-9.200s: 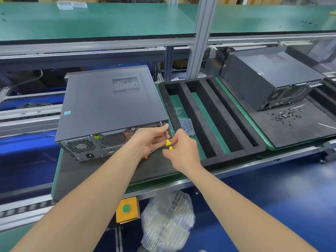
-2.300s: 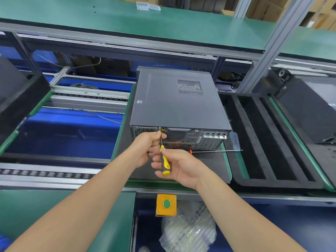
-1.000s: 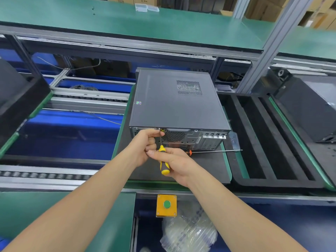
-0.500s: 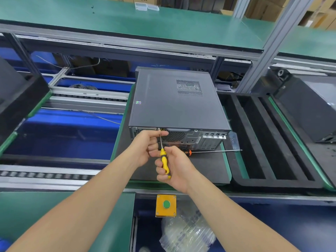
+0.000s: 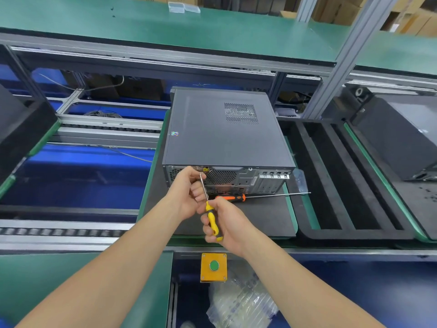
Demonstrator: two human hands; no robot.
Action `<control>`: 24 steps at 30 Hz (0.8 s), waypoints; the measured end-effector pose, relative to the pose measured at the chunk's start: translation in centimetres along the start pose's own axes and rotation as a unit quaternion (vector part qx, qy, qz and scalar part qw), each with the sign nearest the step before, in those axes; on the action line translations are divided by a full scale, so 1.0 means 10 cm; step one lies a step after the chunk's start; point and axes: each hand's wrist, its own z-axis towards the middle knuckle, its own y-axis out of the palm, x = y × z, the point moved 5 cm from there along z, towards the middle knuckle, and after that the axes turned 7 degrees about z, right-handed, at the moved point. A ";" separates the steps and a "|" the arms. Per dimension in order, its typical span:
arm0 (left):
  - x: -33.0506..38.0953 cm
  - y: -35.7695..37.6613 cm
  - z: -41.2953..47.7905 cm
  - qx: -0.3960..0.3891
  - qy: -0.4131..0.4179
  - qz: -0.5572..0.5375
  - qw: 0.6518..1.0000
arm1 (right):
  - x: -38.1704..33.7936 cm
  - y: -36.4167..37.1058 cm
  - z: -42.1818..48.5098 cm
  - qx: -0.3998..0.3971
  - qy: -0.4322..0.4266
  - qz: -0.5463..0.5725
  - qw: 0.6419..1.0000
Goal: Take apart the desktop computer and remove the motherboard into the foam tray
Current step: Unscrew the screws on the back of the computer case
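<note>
Gripped in the right hand point(image 5: 228, 224), shaft pinched by the left hand point(image 5: 186, 192), a screwdriver point(image 5: 211, 218) is best held square to the computer point(image 5: 224, 138).

The desktop computer point(image 5: 224, 131) sat on a mat point(image 5: 264, 218), rear panel point(image 5: 248, 179) nearest. A long screwdriver point(image 5: 260, 197) lay on the mat before that panel; a short screwdriver point(image 5: 211, 220) met the panel. To the right lay the foam tray point(image 5: 354, 234), with a second computer point(image 5: 397, 138) beyond.

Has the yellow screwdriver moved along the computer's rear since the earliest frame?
Yes: yellow screwdriver shifted left, from computer's right rear corner toward its left one.
</note>
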 end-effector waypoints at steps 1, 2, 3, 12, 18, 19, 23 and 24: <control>-0.01 -0.02 0.00 -0.001 0.003 0.004 1.000 | 0.01 -0.04 0.00 0.007 -0.003 -0.018 1.000; -0.01 -0.04 0.00 0.001 0.007 0.012 1.000 | 0.03 -0.08 0.00 0.015 -0.004 -0.036 0.999; -0.01 -0.06 0.00 0.004 0.011 0.020 1.000 | 0.05 -0.12 -0.01 0.023 -0.002 -0.052 0.998; -0.24 -0.15 0.02 0.050 -0.034 0.098 0.993 | -0.02 -0.36 -0.07 0.049 -0.041 -0.051 0.997; -0.52 0.32 0.22 -0.032 -0.064 0.098 0.993 | -0.29 -0.62 -0.16 0.118 -0.159 -0.109 0.974; -0.56 0.41 0.24 -0.046 -0.061 0.101 0.992 | -0.32 -0.68 -0.18 0.131 -0.175 -0.108 0.970; -0.68 0.78 0.26 -0.105 -0.097 0.061 0.988 | -0.48 -1.00 -0.27 0.183 -0.204 -0.091 0.957; -0.72 0.87 0.27 -0.116 -0.109 0.045 0.986 | -0.52 -1.10 -0.30 0.197 -0.207 -0.087 0.954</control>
